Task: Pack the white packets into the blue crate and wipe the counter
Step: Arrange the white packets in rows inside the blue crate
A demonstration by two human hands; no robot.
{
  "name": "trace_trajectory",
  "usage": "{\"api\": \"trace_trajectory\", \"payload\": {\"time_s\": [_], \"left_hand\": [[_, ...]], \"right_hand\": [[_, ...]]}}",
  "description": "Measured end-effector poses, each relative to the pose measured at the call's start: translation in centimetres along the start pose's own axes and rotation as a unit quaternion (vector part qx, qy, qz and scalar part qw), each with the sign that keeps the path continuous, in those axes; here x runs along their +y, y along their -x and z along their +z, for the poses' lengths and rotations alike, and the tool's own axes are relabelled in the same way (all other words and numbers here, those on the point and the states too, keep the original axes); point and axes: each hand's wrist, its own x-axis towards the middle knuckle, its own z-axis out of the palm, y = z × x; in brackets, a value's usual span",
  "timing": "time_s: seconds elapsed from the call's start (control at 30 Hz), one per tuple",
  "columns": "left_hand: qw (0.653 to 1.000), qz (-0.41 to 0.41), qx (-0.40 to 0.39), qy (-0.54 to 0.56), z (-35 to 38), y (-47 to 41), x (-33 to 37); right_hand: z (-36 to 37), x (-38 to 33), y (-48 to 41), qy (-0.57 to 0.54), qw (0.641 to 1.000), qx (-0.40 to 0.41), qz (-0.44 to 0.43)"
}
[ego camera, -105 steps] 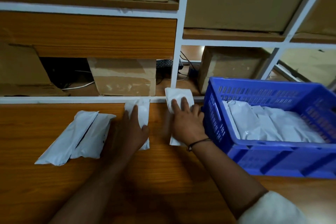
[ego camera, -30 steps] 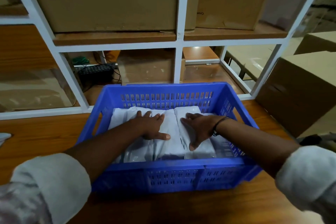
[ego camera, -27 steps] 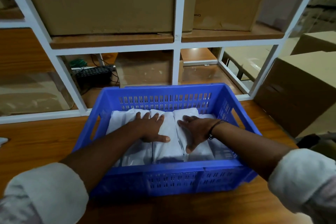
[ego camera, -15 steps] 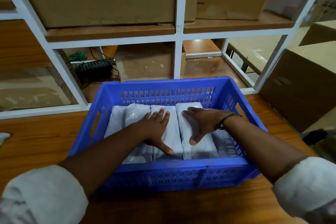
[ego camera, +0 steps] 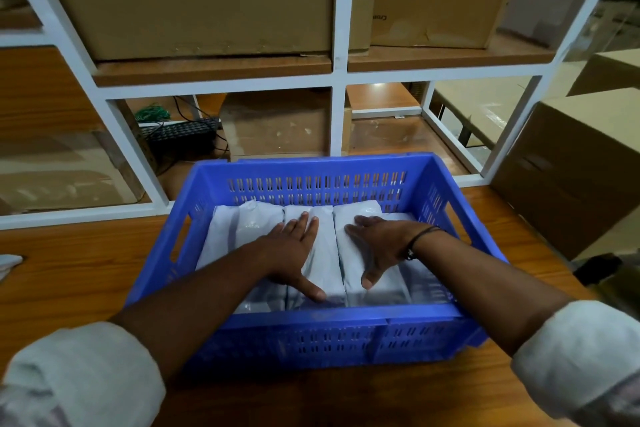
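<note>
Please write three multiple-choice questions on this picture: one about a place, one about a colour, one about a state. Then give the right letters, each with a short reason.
1. Where do the white packets under the left hand and the right hand lie?
A) on the counter
B) inside the crate
C) on a shelf

2. What colour is the crate?
A) green
B) blue
C) red

3. How do both hands lie?
A) flat on the packets, fingers straight
B) gripping the crate rim
C) holding a cloth

Answers:
1 B: the crate walls surround the packets.
2 B: its plastic is blue all over.
3 A: both palms rest on the packets and nothing is gripped.
</note>
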Motion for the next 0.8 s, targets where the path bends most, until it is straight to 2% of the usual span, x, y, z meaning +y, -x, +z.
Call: {"api": "trace_trajectory", "payload": {"time_s": [0.6, 0.7, 0.8], "left_hand": [[0.999, 0.006, 0.009, 0.042, -0.5, 1.0, 0.2], [0.997, -0.015, 0.066, 0.033, -1.8, 1.8, 0.0], [0.985, -0.051, 0.163, 0.013, -3.4, 3.7, -0.7]], "right_hand": [[-0.1, -0.3, 0.7, 0.011, 0.999, 0.018, 0.029], [-0.7, -0.3, 1.3, -0.003, 0.997, 0.061, 0.041], [-2.3, -1.3, 2.2, -0.016, 0.987, 0.151, 0.043]]}}
